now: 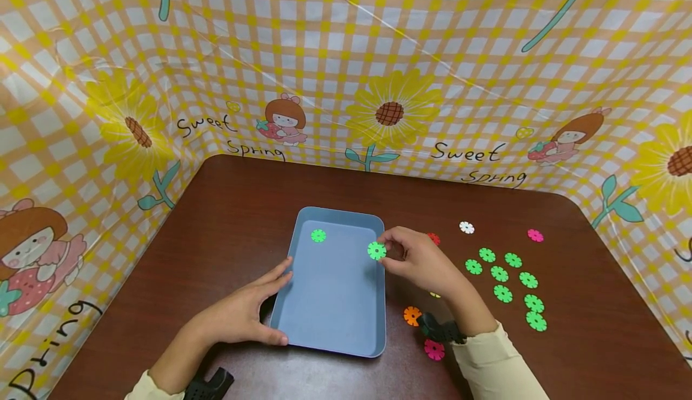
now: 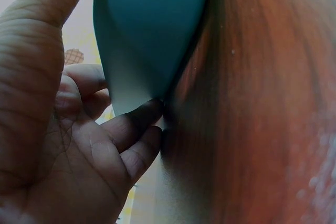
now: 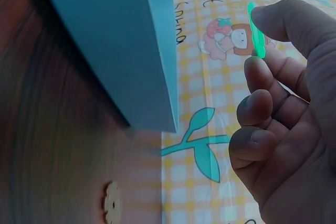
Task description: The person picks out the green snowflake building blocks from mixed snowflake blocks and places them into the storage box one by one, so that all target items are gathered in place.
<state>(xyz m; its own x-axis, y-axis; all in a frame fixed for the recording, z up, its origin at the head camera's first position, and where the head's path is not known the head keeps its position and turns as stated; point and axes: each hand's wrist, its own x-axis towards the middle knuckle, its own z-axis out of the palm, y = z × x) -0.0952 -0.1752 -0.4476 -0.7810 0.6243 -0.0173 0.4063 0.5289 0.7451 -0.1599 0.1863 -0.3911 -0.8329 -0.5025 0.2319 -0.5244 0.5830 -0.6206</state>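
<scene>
The blue tray (image 1: 330,304) has one green disc (image 1: 318,236) lying in it, near its far left corner. Over the tray's right edge, the right hand (image 1: 418,262) pinches a notched green piece (image 1: 376,251) between thumb and finger. The left hand (image 1: 243,313) has its fingers spread wide, touching the tray's left side. The right wrist view shows the pinched piece edge-on; the head view shows its face. Right of the tray, a red piece (image 1: 435,239) is partly hidden by the right hand, and a yellow piece (image 1: 435,295) barely peeks out.
</scene>
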